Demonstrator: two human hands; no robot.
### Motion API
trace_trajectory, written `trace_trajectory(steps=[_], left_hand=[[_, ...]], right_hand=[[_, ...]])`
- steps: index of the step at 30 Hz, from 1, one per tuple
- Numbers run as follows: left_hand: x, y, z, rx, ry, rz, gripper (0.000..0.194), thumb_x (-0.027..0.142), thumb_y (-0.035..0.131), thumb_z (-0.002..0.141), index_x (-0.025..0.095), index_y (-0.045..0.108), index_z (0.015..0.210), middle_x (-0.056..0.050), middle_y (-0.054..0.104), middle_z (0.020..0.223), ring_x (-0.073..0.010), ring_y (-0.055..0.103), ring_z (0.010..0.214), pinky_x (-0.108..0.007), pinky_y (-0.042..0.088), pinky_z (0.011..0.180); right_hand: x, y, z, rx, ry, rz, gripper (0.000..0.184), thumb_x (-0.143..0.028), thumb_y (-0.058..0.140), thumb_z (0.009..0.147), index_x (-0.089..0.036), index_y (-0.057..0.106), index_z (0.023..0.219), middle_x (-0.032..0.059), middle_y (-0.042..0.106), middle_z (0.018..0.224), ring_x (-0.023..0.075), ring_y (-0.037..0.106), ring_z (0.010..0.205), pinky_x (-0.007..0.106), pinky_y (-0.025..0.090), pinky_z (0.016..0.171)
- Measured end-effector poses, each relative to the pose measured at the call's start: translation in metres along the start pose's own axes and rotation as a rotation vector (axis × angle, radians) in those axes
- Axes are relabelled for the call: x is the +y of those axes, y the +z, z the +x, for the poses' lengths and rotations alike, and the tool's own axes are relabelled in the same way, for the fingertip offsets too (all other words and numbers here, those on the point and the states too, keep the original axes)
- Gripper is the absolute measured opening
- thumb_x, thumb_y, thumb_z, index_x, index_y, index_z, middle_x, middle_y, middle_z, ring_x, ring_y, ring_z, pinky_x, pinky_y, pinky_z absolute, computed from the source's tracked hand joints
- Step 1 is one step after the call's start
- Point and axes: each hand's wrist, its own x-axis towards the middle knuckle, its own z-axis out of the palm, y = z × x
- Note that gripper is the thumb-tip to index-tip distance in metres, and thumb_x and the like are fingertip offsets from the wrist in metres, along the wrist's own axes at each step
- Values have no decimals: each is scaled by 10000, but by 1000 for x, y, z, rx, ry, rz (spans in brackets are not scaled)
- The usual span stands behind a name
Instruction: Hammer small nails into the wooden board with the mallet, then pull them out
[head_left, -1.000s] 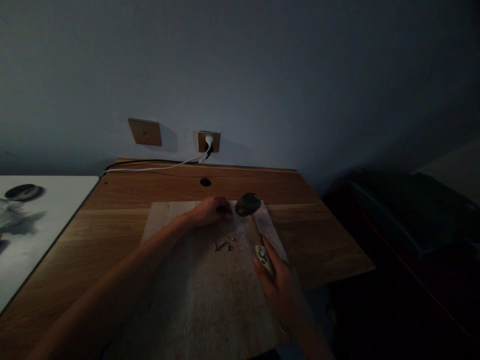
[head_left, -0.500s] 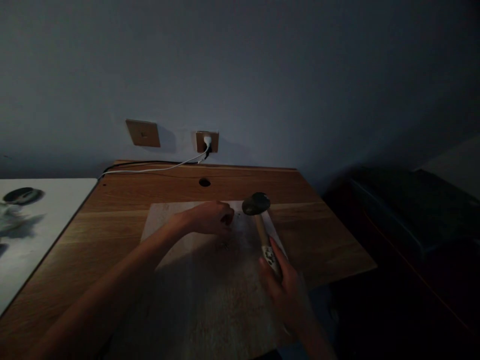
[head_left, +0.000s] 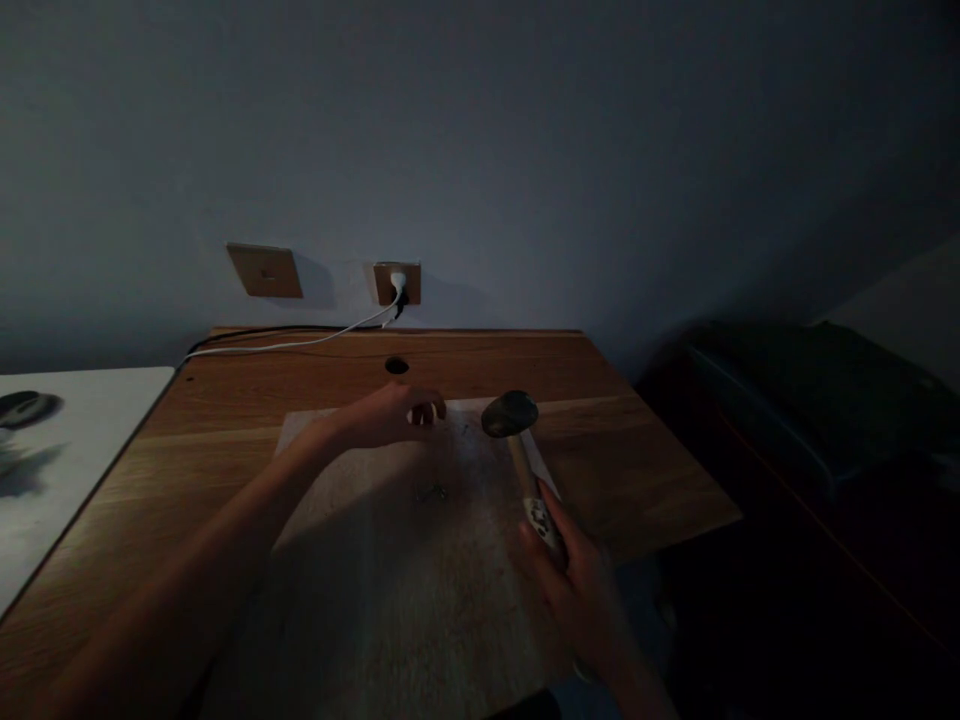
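My right hand point(head_left: 574, 575) is wrapped round the handle of a mallet point(head_left: 510, 414) with a dark, rounded head, a wooden shaft and a patterned pale grip. Its head is over the far right part of a pale, worn board point(head_left: 360, 590). My left hand point(head_left: 394, 414) hovers by the board's far edge, fingers loosely curved and apart, with nothing visible in them. Some small dark metal bits point(head_left: 433, 492) lie on the board between my hands; they are too dim to name. Another tiny speck point(head_left: 465, 428) sits near the mallet head.
The board rests on a wooden table point(head_left: 630, 470) with a cable hole point(head_left: 397, 366) at the back. White and black cables point(head_left: 300, 345) run to a wall socket point(head_left: 397, 284). A white surface point(head_left: 82, 420) adjoins on the left, with a dark round object point(head_left: 28, 408) on it.
My left hand has drawn back a little to the left and its closed fingers have loosened. The mallet stays in my right hand, almost unmoved. The view has shifted slightly.
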Motion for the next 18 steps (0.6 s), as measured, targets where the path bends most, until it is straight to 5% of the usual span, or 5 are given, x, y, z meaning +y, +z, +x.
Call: trace_trajectory(steps=[7, 18], left_hand=[[-26, 0, -1, -32, -101, 35, 166, 139, 633, 774, 187, 743, 889, -14, 748, 838, -142, 649, 729, -246, 463, 710], [-10, 7, -2, -43, -25, 268, 205, 92, 592, 784, 206, 757, 830, -25, 749, 828, -158, 669, 739, -254, 443, 686]], right_hand=[[0, 1, 0, -20, 9, 14, 636, -503, 550, 987, -142, 548, 1511, 156, 700, 1381, 336, 657, 1285, 495, 539, 1073], [-5, 0, -1, -48, 9, 24, 636, -513, 545, 995, -156, 534, 1521, 151, 681, 1409, 330, 644, 1303, 486, 533, 1075]])
